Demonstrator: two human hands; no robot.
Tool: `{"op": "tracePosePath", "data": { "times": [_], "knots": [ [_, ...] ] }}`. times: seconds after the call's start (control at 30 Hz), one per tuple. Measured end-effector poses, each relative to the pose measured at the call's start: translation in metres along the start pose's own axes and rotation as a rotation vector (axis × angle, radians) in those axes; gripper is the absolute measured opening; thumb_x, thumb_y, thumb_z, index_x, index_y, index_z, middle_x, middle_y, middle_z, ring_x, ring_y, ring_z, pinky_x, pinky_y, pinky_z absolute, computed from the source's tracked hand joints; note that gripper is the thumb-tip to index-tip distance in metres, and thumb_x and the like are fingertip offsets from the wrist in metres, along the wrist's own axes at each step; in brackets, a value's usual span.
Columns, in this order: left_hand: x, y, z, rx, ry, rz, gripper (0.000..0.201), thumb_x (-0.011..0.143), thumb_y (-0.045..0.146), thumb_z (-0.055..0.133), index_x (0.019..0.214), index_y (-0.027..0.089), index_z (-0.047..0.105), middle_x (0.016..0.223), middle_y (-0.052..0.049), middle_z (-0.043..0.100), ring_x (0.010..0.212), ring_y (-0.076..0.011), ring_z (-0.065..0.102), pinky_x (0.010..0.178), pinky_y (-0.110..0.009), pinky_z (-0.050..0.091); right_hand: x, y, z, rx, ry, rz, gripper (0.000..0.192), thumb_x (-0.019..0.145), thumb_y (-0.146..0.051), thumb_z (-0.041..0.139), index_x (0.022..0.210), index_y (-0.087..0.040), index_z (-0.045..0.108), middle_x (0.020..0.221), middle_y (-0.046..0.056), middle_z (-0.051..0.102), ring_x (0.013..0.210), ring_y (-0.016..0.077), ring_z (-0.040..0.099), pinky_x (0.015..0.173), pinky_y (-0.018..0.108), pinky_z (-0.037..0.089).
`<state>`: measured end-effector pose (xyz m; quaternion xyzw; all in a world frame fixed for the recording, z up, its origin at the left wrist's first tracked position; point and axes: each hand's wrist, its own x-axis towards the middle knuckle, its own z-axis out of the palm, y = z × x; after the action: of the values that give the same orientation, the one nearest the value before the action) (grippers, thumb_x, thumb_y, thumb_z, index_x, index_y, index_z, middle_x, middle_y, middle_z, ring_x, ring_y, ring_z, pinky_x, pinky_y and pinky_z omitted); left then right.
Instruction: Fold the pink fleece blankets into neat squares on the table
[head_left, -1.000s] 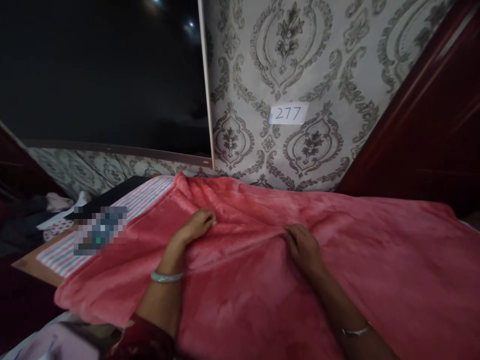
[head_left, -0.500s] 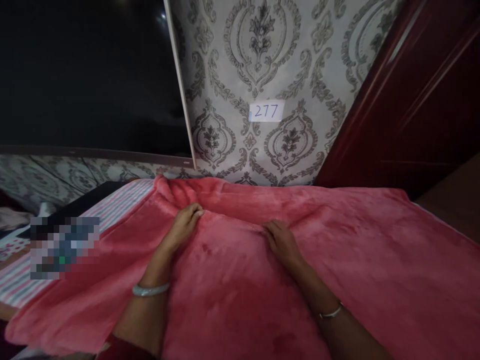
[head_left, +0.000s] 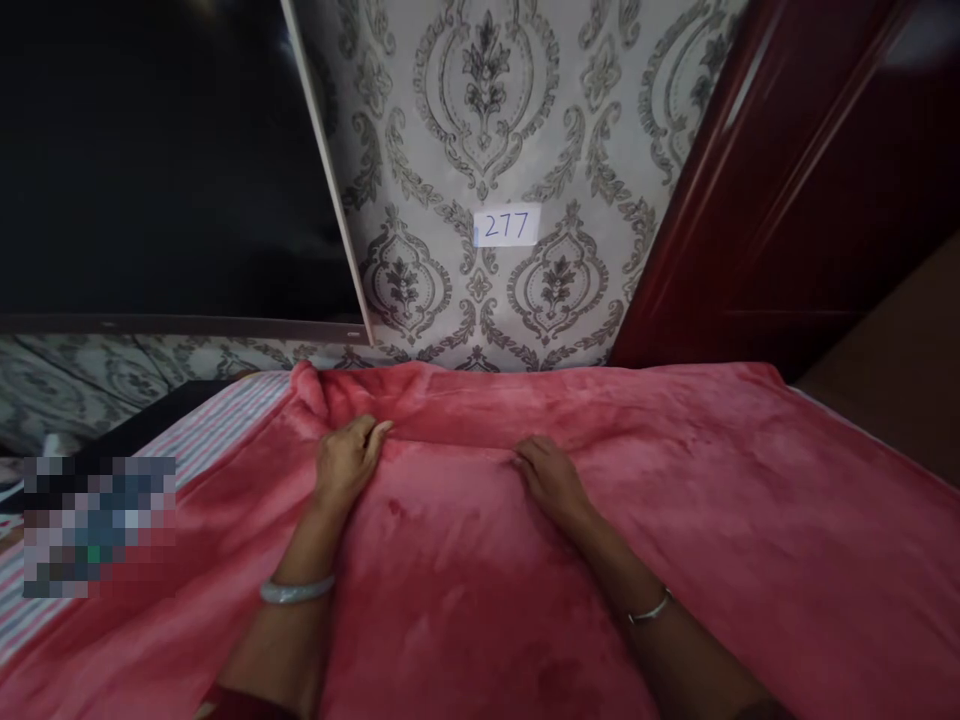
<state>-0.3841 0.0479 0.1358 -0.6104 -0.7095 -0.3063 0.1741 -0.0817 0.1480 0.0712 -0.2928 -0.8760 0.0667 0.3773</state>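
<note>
A plush red-pink blanket [head_left: 480, 590] is spread over the surface before me and fills the lower part of the head view. My left hand [head_left: 349, 460] is closed on a fold of it, left of centre, with the thumb pointing right. To the right, my right hand [head_left: 551, 480] pinches the same fold, its fingertips turned down into the cloth. Between both hands the fold runs as a taut, nearly straight ridge. Behind my left hand the blanket's far left corner is bunched up. A pale bangle is on my left wrist, a thin silver one on my right.
A striped cloth [head_left: 217, 420] shows beyond the blanket's left edge, with a pixelated patch over part of it. A large dark screen [head_left: 165, 170] hangs at upper left. A paper marked 277 [head_left: 507, 225] is on the patterned wall. Dark red glossy furniture [head_left: 750, 220] stands at right.
The view has shifted a little, so the wall and screen sit further left. Both hands keep hold of the blanket; the fold between them looks straighter and more level.
</note>
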Motion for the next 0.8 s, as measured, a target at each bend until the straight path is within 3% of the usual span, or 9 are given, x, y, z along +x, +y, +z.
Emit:
{"op": "tracePosePath", "data": {
  "times": [0.13,0.23,0.33,0.43,0.57,0.8],
  "knots": [
    [0.005,0.010,0.002,0.090,-0.016,0.103,0.038,0.096,0.039,0.037,0.072,0.021,0.059,0.074,-0.007,0.063,0.074,-0.0230,0.056,0.069,-0.034,0.037,0.001,-0.001,0.000,-0.001,0.035,0.007,0.024,0.099,-0.020,0.043,0.087,-0.020,0.064,0.085,0.006,0.065,0.082,0.0208,0.058,0.075,0.033,0.047],
    [0.005,0.029,0.005,0.048,-0.115,0.252,0.032,0.097,0.035,0.038,0.089,0.020,0.066,0.092,-0.009,0.070,0.093,-0.0269,0.058,0.083,-0.040,0.039,0.001,0.000,-0.001,-0.002,0.054,0.013,0.025,0.100,-0.021,0.043,0.087,-0.020,0.064,0.085,0.007,0.065,0.082,0.0212,0.058,0.076,0.034,0.047],
    [0.001,0.046,0.015,-0.059,-0.257,0.350,0.028,0.096,0.033,0.042,0.101,0.020,0.067,0.101,-0.009,0.071,0.098,-0.0265,0.059,0.091,-0.042,0.039,0.001,0.000,-0.002,-0.016,0.059,0.014,0.025,0.100,-0.023,0.044,0.087,-0.020,0.064,0.085,0.007,0.064,0.082,0.0214,0.058,0.075,0.034,0.047],
    [-0.003,0.052,0.028,-0.124,-0.362,0.334,0.030,0.097,0.035,0.042,0.094,0.019,0.067,0.092,-0.008,0.070,0.090,-0.0246,0.061,0.085,-0.040,0.043,0.002,0.000,-0.002,-0.033,0.060,0.014,0.026,0.101,-0.024,0.043,0.087,-0.019,0.064,0.085,0.007,0.064,0.081,0.0213,0.057,0.075,0.034,0.047],
    [-0.005,0.047,0.039,-0.193,-0.416,0.291,0.033,0.097,0.036,0.041,0.079,0.019,0.063,0.082,-0.006,0.067,0.077,-0.0198,0.060,0.074,-0.032,0.045,0.003,0.000,-0.002,-0.026,0.083,-0.011,0.026,0.101,-0.025,0.043,0.086,-0.019,0.064,0.083,0.008,0.063,0.080,0.0214,0.057,0.075,0.034,0.047],
    [-0.002,0.048,0.032,-0.057,-0.407,0.216,0.030,0.095,0.036,0.045,0.077,0.018,0.061,0.077,-0.006,0.068,0.073,-0.0206,0.063,0.067,-0.030,0.042,0.000,0.002,-0.001,0.019,0.091,-0.010,0.024,0.100,-0.025,0.046,0.088,-0.020,0.065,0.084,0.008,0.063,0.081,0.0218,0.057,0.075,0.035,0.047]
  ]
}}
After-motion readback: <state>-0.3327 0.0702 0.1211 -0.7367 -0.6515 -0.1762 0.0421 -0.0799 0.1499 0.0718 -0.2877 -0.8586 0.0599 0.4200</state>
